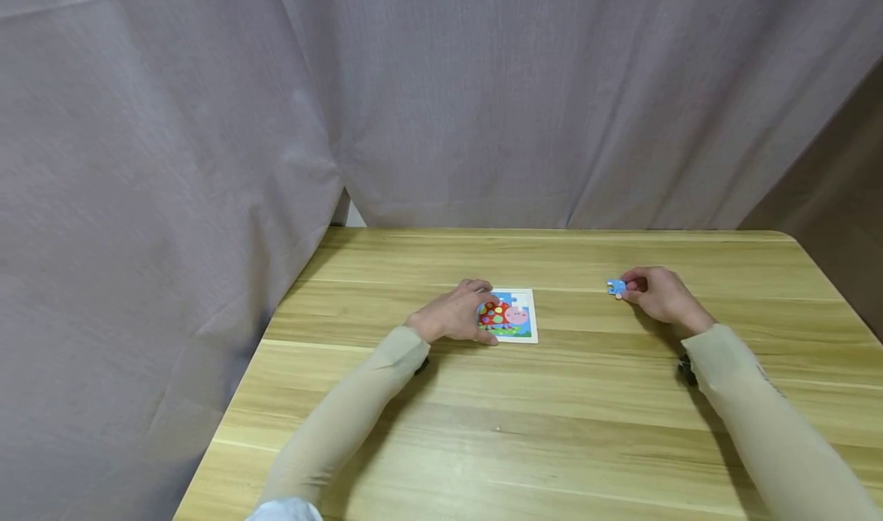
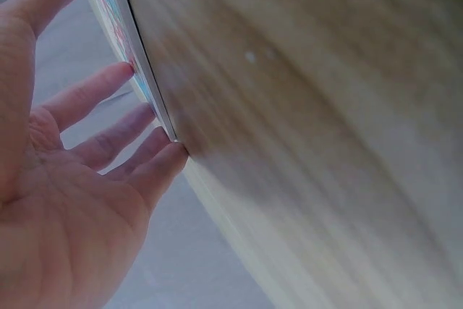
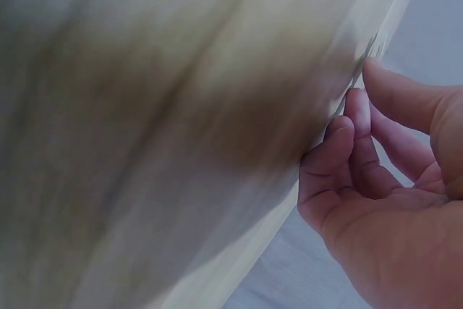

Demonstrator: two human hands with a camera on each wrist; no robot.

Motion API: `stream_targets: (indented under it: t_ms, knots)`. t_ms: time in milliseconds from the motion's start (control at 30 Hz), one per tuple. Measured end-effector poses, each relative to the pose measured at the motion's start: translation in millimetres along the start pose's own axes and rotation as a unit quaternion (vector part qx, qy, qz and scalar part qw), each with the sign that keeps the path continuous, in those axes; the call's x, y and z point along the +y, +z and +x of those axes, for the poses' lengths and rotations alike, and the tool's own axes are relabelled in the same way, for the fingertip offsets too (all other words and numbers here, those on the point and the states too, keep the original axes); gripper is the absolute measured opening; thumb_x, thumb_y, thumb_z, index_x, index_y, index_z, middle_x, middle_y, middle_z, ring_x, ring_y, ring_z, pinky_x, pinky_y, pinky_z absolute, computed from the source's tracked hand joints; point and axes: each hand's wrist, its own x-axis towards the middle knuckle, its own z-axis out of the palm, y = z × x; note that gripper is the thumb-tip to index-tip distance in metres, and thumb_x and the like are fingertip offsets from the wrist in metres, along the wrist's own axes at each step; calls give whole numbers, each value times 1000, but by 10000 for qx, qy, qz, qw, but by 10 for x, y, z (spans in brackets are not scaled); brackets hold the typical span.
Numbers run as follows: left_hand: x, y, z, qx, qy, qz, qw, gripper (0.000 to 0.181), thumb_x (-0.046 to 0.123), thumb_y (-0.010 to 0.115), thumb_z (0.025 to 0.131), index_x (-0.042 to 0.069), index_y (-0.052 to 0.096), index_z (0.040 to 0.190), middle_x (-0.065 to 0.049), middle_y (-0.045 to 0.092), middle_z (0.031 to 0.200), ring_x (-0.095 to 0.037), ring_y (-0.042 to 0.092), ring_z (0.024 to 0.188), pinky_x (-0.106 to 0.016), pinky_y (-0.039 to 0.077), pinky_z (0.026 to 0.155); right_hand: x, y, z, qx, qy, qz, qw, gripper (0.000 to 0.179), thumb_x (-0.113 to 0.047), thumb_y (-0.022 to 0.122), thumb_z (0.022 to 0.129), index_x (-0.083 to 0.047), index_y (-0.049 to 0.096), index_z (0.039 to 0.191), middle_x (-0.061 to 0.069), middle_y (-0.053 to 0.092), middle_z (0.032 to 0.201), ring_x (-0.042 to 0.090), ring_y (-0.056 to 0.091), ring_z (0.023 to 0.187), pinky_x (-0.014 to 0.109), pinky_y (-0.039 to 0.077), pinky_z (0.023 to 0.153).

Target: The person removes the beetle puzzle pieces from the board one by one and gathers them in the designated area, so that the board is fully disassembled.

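A square jigsaw puzzle (image 1: 516,329) in a white frame lies on the wooden table, picturing a pink-faced ladybird with a red spotted body. White backing shows at its upper right corner. My left hand (image 1: 457,311) reaches over its left side, thumb at the near edge and fingers spread toward the far edge, holding it; the hand hides the left part. In the left wrist view, the fingertips (image 2: 179,151) meet the frame's edge. Off to the right, my right hand (image 1: 661,294) pinches a small blue puzzle piece (image 1: 614,286) between thumb and fingers, close over the table.
The light wooden table (image 1: 483,429) extends around both hands, its far edge close to a grey curtain (image 1: 469,107). More curtain hangs along the left side, and a brown surface (image 1: 828,184) stands at the right. A dark object (image 1: 686,369) sits under the right cuff.
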Motion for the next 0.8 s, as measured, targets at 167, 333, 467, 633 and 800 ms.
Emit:
stream_targets:
  t_ms: [167, 333, 467, 633, 800]
  knots:
    - [10, 0, -7, -7, -45, -16, 10000, 78, 53, 88, 89, 23, 60, 156, -1, 43, 173, -25, 38, 162, -44, 51, 125, 7, -14, -2, -67, 26, -30, 10000, 30, -5, 70, 103, 15, 68, 125, 23, 74, 104, 22, 65, 92, 29, 50, 81]
    - [3, 6, -2, -10, -53, -61, 10000, 78, 53, 88, 89, 23, 60, 156, -1, 43, 174, -25, 38, 162, -44, 51, 125, 8, -22, 2, -62, 38, -24, 10000, 29, -5, 70, 102, 14, 69, 124, 22, 74, 103, 20, 64, 90, 25, 47, 79]
    - [0, 3, 6, -5, -39, -65, 10000, 79, 53, 89, 89, 23, 60, 156, -2, 42, 174, -26, 39, 162, -44, 51, 125, 14, -26, 4, -41, 18, -9, 10000, 29, -6, 70, 102, 14, 69, 124, 21, 74, 102, 18, 64, 89, 22, 46, 78]
    - [-1, -3, 6, 6, -25, -61, 10000, 78, 53, 89, 89, 23, 61, 156, -2, 43, 173, -27, 40, 161, -44, 52, 124, -2, -19, -9, -23, 67, 5, 10000, 32, -7, 70, 102, 14, 68, 126, 21, 73, 104, 17, 64, 89, 24, 47, 78]
    - [-5, -6, 4, -14, -34, -51, 10000, 78, 54, 88, 89, 23, 60, 156, -2, 42, 174, -26, 39, 162, -43, 51, 124, -129, 1, -39, 78, 8, 106, 9999, 37, -8, 72, 101, 15, 67, 129, 20, 73, 103, 15, 62, 88, 20, 47, 73]
